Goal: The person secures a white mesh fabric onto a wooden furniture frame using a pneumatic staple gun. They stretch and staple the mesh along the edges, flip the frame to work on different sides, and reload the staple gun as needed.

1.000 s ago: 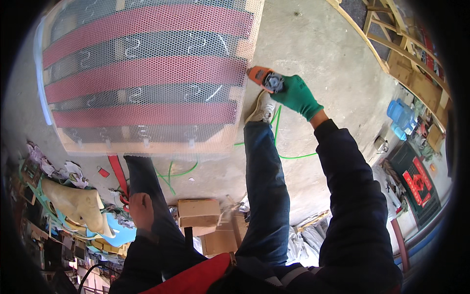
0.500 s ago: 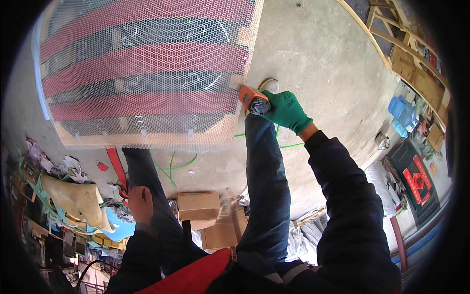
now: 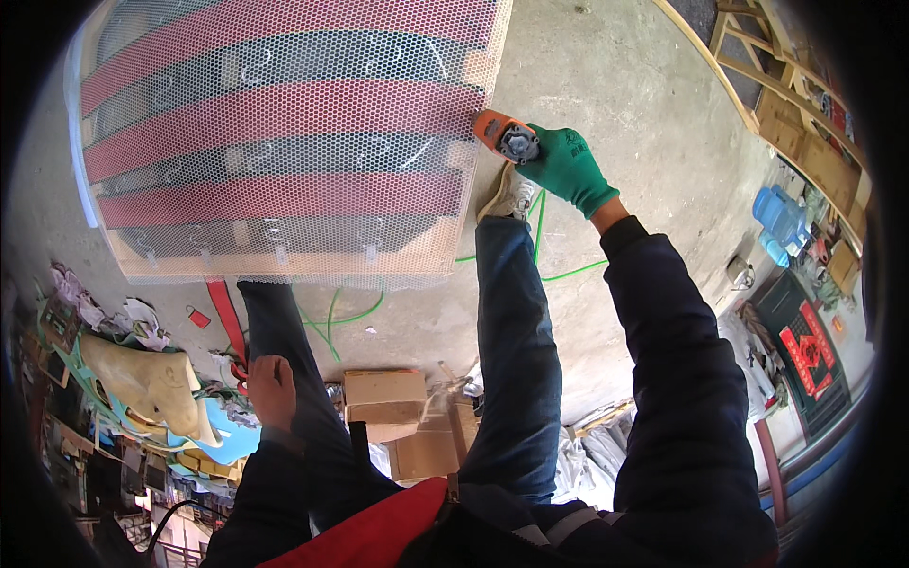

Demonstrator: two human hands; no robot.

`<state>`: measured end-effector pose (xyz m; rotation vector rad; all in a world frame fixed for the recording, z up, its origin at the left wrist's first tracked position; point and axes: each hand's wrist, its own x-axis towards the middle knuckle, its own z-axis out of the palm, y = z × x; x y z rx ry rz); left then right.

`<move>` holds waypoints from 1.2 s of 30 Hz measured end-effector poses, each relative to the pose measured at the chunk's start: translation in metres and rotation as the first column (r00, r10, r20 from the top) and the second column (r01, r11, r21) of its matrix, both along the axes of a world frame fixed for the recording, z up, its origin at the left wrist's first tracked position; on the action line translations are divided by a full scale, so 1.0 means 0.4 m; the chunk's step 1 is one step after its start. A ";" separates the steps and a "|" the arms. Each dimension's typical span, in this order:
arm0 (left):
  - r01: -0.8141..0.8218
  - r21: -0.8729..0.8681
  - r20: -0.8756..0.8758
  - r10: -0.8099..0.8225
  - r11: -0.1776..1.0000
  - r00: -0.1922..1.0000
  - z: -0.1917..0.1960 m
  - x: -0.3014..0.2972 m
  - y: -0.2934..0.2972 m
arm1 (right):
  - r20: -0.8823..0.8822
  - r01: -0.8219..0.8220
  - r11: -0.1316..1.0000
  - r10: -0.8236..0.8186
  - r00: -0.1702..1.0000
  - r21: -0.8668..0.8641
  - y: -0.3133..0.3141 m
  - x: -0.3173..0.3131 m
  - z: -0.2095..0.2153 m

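My right hand [image 3: 570,170], in a green glove, is closed round an orange and grey staple gun [image 3: 507,135]. The tool's nose meets the right edge of a seat-like wooden frame [image 3: 417,248]. Red webbing straps [image 3: 284,196] run across this frame over dark gaps with wire springs. Translucent honeycomb mesh [image 3: 331,123] covers them and overhangs the near edge. My bare left hand [image 3: 273,394] is low beside my left leg, fingers curled on a loose red webbing strap [image 3: 225,322] that comes from under the frame's near edge; the fingertips are partly hidden.
A thin green hose [image 3: 540,232] trails over the concrete floor [image 3: 644,123]. Cardboard boxes [image 3: 383,398] stand between my legs. Foam and fabric scraps [image 3: 142,379] are heaped at left. Wooden frames [image 3: 795,123] and blue water bottles [image 3: 779,216] are at the right.
My right hand has moved the staple gun away from me along the frame's right edge, uncovering my right shoe. My left hand has barely shifted.
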<state>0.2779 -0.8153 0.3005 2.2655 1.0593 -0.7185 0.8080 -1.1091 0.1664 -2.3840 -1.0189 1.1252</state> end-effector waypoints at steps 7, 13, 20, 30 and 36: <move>-0.005 -0.008 -0.007 0.005 1.000 1.000 0.000 -0.014 0.006 | -0.010 -0.018 0.999 0.017 1.000 -0.029 -0.033 -0.078 0.028; -0.022 -0.010 0.004 0.022 1.000 1.000 -0.003 -0.020 0.004 | 0.018 0.004 0.997 -0.003 1.000 -0.076 -0.056 -0.126 -0.003; -0.028 -0.021 0.005 0.028 0.999 1.000 -0.002 -0.010 0.003 | 0.043 -0.080 0.997 0.080 0.996 -0.006 -0.078 -0.132 -0.001; 0.025 -0.007 0.029 -0.024 1.000 0.999 -0.006 -0.012 0.003 | -0.083 -0.061 0.994 0.053 0.995 -0.090 -0.114 -0.270 0.024; 0.060 -0.001 0.016 -0.060 0.998 0.998 -0.006 -0.009 0.001 | -0.185 -0.066 0.998 0.062 0.981 -0.016 -0.131 -0.331 0.043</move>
